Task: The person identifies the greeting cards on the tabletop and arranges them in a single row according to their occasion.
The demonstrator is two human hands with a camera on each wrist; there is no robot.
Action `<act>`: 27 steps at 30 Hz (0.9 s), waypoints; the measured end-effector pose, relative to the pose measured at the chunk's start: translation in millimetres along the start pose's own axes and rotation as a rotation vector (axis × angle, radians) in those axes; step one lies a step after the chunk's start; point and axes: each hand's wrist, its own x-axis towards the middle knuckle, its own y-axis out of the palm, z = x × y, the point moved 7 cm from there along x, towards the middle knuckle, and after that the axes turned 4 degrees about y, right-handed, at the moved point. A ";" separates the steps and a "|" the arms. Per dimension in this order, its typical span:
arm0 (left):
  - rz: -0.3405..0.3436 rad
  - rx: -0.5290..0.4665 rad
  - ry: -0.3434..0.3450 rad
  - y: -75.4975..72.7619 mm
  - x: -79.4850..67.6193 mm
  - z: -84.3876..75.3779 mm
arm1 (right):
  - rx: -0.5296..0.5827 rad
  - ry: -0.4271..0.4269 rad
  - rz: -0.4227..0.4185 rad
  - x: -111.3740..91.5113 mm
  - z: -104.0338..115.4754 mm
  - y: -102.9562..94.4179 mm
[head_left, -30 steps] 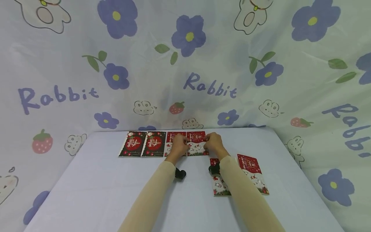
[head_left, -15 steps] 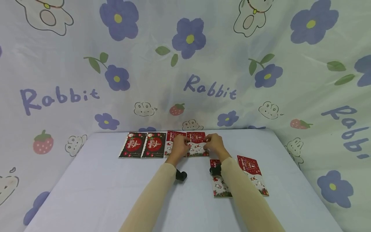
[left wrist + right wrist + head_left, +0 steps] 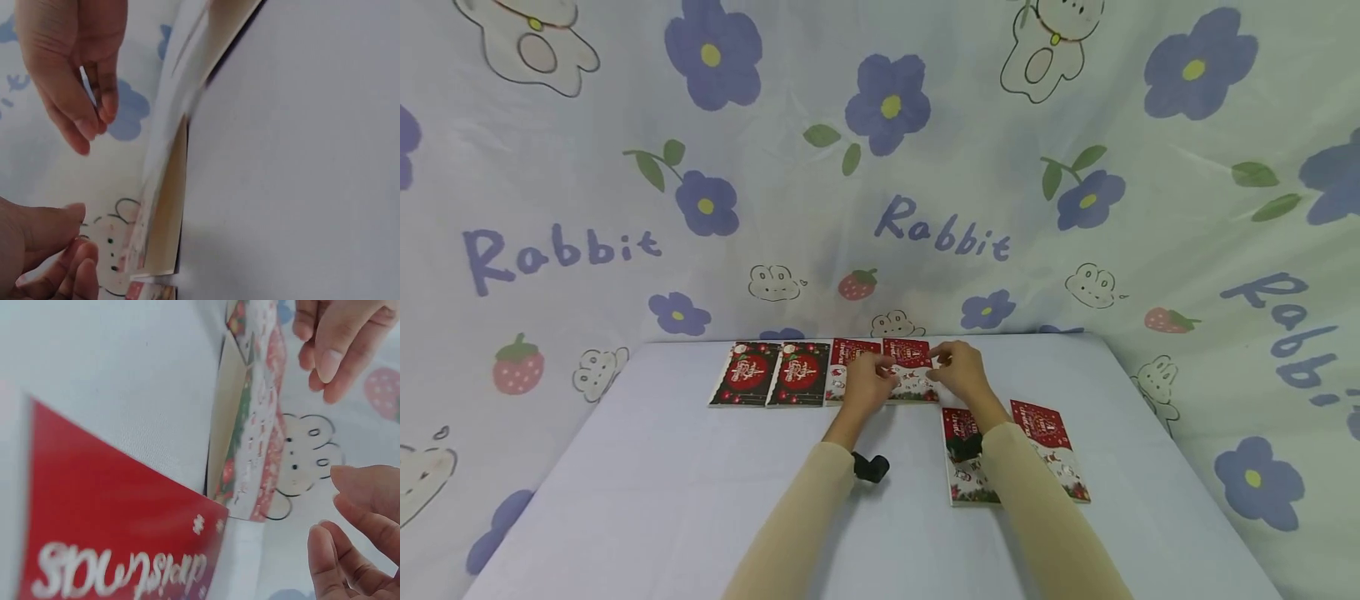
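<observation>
While white beneath booklets [image 3: 798, 373], tabletop [image 3: 685, 492] with flowery backdrop [image 3: 805, 200] behind.

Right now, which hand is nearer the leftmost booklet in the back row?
Left. The left hand is over the third booklet, two along from the leftmost booklet; the right hand is farther, by the right edge of the fourth booklet.

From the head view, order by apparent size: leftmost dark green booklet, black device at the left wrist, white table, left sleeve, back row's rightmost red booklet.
1. White table
2. Left sleeve
3. Leftmost dark green booklet and back row's rightmost red booklet: too alike to rank
4. Black device
</observation>
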 end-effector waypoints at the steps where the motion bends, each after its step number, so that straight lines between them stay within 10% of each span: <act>1: 0.004 -0.013 -0.004 0.1 -2.6 -1.5 | 0.005 -0.003 -0.002 -3.0 0.3 -1.6; 27: 0.147 -0.178 0.054 42.2 -64.5 -38.5 | 0.044 0.009 -0.112 -72.7 -39.5 -53.6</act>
